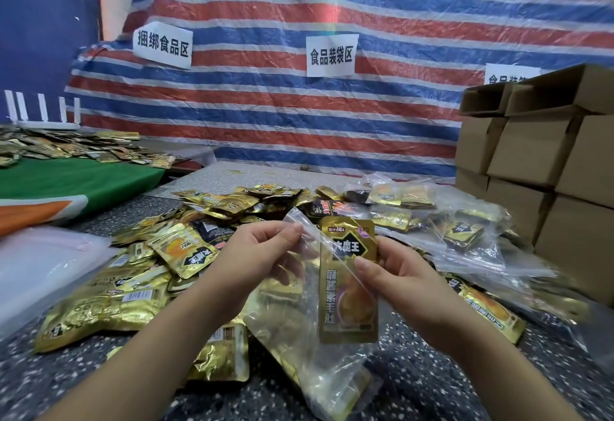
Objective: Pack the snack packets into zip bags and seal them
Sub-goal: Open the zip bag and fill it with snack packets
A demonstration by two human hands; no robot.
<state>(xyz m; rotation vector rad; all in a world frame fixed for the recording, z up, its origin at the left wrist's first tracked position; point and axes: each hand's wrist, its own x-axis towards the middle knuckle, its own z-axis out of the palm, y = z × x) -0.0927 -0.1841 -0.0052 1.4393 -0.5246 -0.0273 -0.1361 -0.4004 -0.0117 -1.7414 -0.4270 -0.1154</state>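
Note:
A clear zip bag hangs in front of me over the speckled table. My left hand pinches its top edge at the left side. My right hand grips a gold snack packet by its upper part, with the packet standing upright and its lower half inside the bag's mouth. More gold packets show through the bag lower down. A loose pile of gold snack packets covers the table behind and to the left of my hands.
Filled clear bags of packets lie at the right. Stacked cardboard boxes stand at the far right. A stack of flat clear bags lies at the left. A green table with more packets is further left.

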